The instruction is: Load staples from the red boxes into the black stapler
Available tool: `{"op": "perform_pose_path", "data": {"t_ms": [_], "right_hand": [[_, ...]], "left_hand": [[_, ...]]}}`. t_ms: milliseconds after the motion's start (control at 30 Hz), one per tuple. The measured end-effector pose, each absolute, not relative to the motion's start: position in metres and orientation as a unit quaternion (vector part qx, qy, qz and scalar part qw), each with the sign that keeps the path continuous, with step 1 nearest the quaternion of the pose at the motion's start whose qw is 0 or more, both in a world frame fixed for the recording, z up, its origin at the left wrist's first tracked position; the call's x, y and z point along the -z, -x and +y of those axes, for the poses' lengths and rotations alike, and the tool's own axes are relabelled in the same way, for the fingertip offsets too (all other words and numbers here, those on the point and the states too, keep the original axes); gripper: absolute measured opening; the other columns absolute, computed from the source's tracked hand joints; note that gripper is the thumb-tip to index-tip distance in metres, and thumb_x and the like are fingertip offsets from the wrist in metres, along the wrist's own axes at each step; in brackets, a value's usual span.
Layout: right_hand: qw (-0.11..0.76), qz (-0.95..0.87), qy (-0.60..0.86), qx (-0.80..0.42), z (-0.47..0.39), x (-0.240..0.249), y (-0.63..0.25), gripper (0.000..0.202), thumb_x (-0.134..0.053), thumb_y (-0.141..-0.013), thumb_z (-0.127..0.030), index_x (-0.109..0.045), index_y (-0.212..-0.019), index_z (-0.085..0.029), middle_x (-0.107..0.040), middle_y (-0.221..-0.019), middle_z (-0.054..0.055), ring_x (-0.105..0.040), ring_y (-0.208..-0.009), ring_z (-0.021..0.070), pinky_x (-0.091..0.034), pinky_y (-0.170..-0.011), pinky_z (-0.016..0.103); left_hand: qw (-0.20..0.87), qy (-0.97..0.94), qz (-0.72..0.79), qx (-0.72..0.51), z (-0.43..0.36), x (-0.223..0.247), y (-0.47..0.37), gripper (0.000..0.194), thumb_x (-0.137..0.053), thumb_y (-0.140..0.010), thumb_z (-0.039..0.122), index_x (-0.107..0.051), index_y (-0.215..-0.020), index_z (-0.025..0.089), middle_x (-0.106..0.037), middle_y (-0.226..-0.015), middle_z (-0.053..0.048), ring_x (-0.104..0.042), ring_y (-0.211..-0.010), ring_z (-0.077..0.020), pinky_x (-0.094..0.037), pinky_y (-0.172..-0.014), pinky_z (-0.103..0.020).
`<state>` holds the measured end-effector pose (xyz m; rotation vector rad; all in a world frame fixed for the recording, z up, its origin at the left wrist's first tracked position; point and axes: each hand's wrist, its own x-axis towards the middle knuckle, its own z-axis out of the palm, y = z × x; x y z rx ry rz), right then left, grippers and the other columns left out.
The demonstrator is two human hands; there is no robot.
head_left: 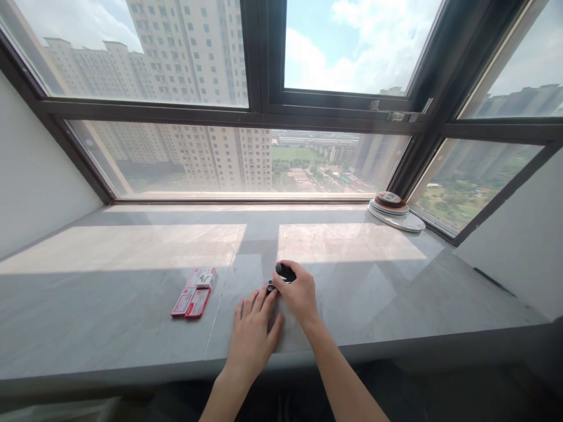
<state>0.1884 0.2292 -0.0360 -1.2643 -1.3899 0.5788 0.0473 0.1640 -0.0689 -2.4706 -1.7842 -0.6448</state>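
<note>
A small black stapler [287,272] is on the sill in front of me, mostly covered by my hands. Wrapped around it from the right is my right hand [299,291], thumb and fingers closed on its body. A bit of bright metal shows between its dark parts. My left hand [253,331] lies flat on the stone with fingers spread, its index fingertip at the stapler's near left end. To the left are small red-and-white boxes: a white one [206,277] with a picture on top, and red ones [197,303] lying flat against it.
The grey marble window sill [373,305] has sunlit patches and a front edge close to me. A stack of round plates or discs [391,210] sits in the far right corner. Dark window frames [264,111] rise behind, with a white wall [39,164] at the left.
</note>
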Motion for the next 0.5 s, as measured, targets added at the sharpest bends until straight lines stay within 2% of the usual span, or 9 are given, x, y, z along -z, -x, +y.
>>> {"op": "perform_pose_path", "data": {"t_ms": [100, 167, 267, 367, 500], "right_hand": [[0.659, -0.445, 0.489, -0.358, 0.237, 0.041, -0.206, 0.038, -0.053, -0.094, -0.050, -0.065, -0.117, -0.022, -0.072, -0.118, 0.009, -0.065, -0.111, 0.0275, -0.054, -0.087, 0.037], [0.691, -0.366, 0.460, -0.420, 0.239, 0.051, -0.221, 0.046, -0.042, -0.097, -0.055, -0.060, -0.123, -0.021, -0.068, -0.127, 0.012, -0.061, -0.123, 0.0282, -0.056, -0.088, 0.038], [0.685, -0.306, 0.433, -0.499, 0.236, 0.069, -0.243, 0.053, -0.030, -0.098, -0.058, -0.057, -0.124, -0.021, -0.065, -0.133, 0.013, -0.058, -0.129, 0.0280, -0.057, -0.095, 0.043], [0.685, -0.287, 0.425, -0.518, 0.224, 0.079, -0.260, 0.048, -0.038, -0.098, -0.057, -0.055, -0.126, -0.022, -0.062, -0.136, 0.011, -0.057, -0.131, 0.0267, -0.055, -0.102, 0.043], [0.706, -0.277, 0.453, -0.468, 0.194, 0.085, -0.278, 0.051, -0.059, -0.094, -0.049, -0.047, -0.138, -0.026, -0.062, -0.131, 0.007, -0.058, -0.127, 0.0242, -0.056, -0.102, 0.040]], "left_hand": [[0.014, 0.786, -0.580, 0.212, 0.165, 0.068, -0.041, 0.048, -0.043, -0.103, 0.037, -0.042, -0.151, 0.031, -0.040, -0.159, -0.004, -0.038, -0.142, -0.0271, -0.029, -0.119, -0.052], [0.013, 0.787, -0.578, 0.217, 0.165, 0.068, -0.039, 0.047, -0.043, -0.103, 0.035, -0.043, -0.150, 0.029, -0.041, -0.158, -0.005, -0.039, -0.142, -0.0265, -0.028, -0.119, -0.051], [0.006, 0.784, -0.574, 0.234, 0.165, 0.066, -0.038, 0.043, -0.042, -0.103, 0.033, -0.045, -0.145, 0.023, -0.040, -0.158, -0.008, -0.036, -0.145, -0.0252, -0.026, -0.122, -0.047], [0.043, 0.747, -0.605, 0.272, 0.166, 0.062, -0.026, 0.041, -0.042, -0.102, 0.032, -0.047, -0.140, 0.018, -0.036, -0.160, -0.011, -0.028, -0.150, -0.0262, -0.020, -0.125, -0.047], [0.144, 0.614, -0.727, 0.272, 0.165, 0.066, 0.016, 0.048, -0.045, -0.099, 0.035, -0.051, -0.140, 0.011, -0.026, -0.162, -0.018, -0.020, -0.150, -0.0357, -0.014, -0.122, -0.059]]}}
